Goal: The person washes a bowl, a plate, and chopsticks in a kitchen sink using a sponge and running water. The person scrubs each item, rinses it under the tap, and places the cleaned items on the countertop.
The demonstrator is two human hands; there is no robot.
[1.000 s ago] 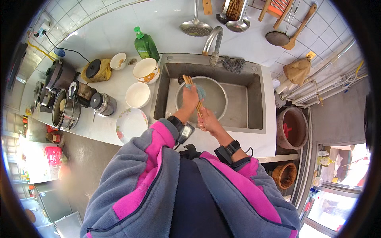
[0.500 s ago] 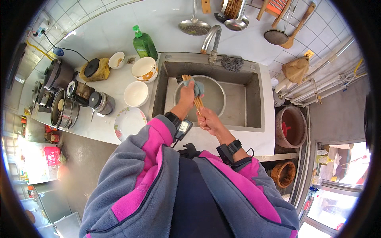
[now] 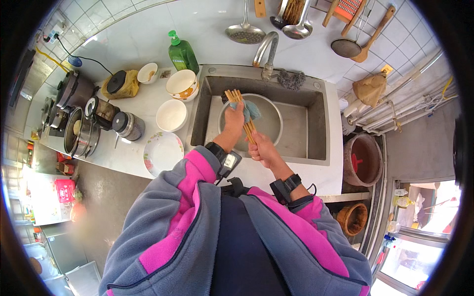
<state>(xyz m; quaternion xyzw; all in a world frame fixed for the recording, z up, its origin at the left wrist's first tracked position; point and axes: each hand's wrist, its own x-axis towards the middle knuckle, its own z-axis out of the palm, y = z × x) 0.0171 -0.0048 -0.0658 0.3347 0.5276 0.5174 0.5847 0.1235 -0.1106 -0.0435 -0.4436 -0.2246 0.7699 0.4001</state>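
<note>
Over the near part of the sink (image 3: 321, 123), both my hands are on a bundle of wooden chopsticks (image 3: 249, 129). My left hand (image 3: 233, 120) is closed around the bundle's upper part with a grey-green cloth (image 3: 253, 110) wrapped against it. The chopsticks' far ends stick out past the cloth, slightly fanned. Lower down, my right hand (image 3: 263, 149) grips the near ends, its fingers wrapped around them. Below the hands, a round metal basin (image 3: 280, 123) sits in the sink, partly hidden by my hands and the cloth.
A faucet (image 3: 269, 54) arches over the sink's back edge, a dark scrubber (image 3: 291, 80) beside it. On the left counter stand a green pump bottle (image 3: 183, 55), a patterned bowl (image 3: 181, 85), a white bowl (image 3: 171, 116), a floral plate (image 3: 163, 153) and jars (image 3: 127, 127). Ladles (image 3: 297, 30) hang behind.
The chopsticks' far ends now stand out more and spread wider beyond the cloth. Both hands keep their hold, and the whole view has shifted slightly.
</note>
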